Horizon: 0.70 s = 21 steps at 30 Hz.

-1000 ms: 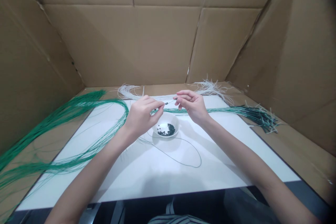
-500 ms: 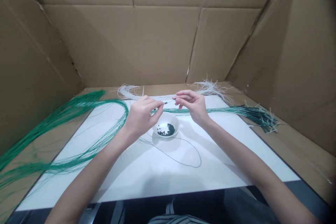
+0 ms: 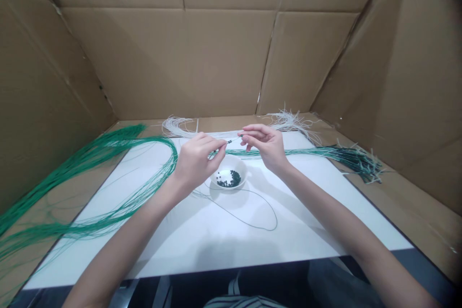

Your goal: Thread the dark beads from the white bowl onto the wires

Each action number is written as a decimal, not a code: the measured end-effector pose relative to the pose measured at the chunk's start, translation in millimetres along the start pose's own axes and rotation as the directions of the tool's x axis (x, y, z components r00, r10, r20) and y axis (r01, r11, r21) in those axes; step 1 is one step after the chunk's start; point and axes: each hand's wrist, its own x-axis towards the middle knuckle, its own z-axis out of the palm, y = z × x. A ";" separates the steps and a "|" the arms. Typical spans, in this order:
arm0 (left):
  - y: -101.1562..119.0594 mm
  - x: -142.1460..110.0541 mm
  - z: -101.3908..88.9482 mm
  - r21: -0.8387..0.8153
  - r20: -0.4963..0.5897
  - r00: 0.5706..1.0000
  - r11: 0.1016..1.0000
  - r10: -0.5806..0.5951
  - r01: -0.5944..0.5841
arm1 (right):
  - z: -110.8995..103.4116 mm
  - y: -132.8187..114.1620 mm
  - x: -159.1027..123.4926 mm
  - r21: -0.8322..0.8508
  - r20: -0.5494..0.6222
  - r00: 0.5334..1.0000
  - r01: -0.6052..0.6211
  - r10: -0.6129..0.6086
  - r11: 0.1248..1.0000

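My left hand (image 3: pixel 198 156) pinches a thin string with small dark beads (image 3: pixel 229 142) on it, just past the fingertips. Facing it, my right hand (image 3: pixel 265 144) has thumb and forefinger closed on a small dark bead (image 3: pixel 241 136) at the string's other end. A short taut stretch of string spans the gap between both hands. Below them stands a white bowl (image 3: pixel 245 178) with a heap of dark green beads (image 3: pixel 234 179) inside. A loose loop of thin string (image 3: pixel 276 221) trails over the white table in front of the bowl.
Long green strings (image 3: pixel 108 147) lie in a bundle on the left and run behind the bowl to cut ends (image 3: pixel 357 161) on the right. White strings (image 3: pixel 292 122) lie along the back. Cardboard walls (image 3: pixel 216 57) enclose the white table (image 3: pixel 231 250) on three sides.
My left hand has shifted slightly to the right with the beads, closer to my right hand. My right hand has hardly moved.
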 end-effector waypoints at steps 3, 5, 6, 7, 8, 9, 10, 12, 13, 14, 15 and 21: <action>-0.1 0.1 0.3 -0.002 -0.002 1.000 1.000 -0.001 0.001 | 0.1 -0.9 -0.2 0.007 -0.002 1.000 0.015 -0.015 1.000; -0.1 0.2 0.2 0.002 -0.001 1.000 1.000 -0.006 0.006 | 0.1 -1.2 -0.2 0.014 -0.003 1.000 0.021 -0.021 1.000; -0.2 0.2 0.2 0.004 -0.001 1.000 1.000 -0.007 0.007 | 0.1 -1.4 -0.3 0.015 -0.005 1.000 0.022 -0.022 1.000; -0.2 0.2 0.1 0.005 -0.001 1.000 1.000 -0.008 0.008 | 0.2 -1.6 -0.4 0.015 -0.006 1.000 0.022 -0.022 1.000; -0.2 0.1 0.1 0.007 -0.002 1.000 1.000 -0.008 0.008 | 0.2 -1.8 -0.5 0.014 -0.007 1.000 0.022 -0.022 1.000; -0.2 0.1 0.0 0.009 -0.001 1.000 1.000 -0.008 0.008 | 0.3 -2.0 -0.6 0.012 -0.009 1.000 0.022 -0.021 1.000; -0.2 0.2 0.0 0.010 0.001 1.000 1.000 -0.006 0.006 | 0.4 -2.1 -0.8 0.011 -0.010 1.000 0.023 -0.023 1.000; -0.2 0.3 -0.1 0.012 0.006 1.000 1.000 -0.005 0.005 | 0.6 -2.0 -0.9 0.008 -0.010 1.000 0.022 -0.022 1.000; -0.2 0.3 -0.2 0.013 0.009 1.000 1.000 -0.006 0.006 | 0.7 -1.8 -0.9 0.007 -0.010 1.000 0.022 -0.022 1.000; -0.2 0.4 -0.2 0.013 0.011 1.000 1.000 -0.006 0.006 | 0.7 -1.6 -0.9 0.006 -0.011 1.000 0.021 -0.021 1.000; -0.1 0.4 -0.1 0.012 0.012 1.000 1.000 -0.006 0.006 | 0.7 -1.5 -0.8 0.006 -0.012 1.000 0.020 -0.020 1.000; -0.3 0.2 0.7 0.007 0.015 1.000 1.000 -0.006 0.006 | 0.7 -1.9 -0.6 0.002 -0.014 1.000 0.010 -0.010 1.000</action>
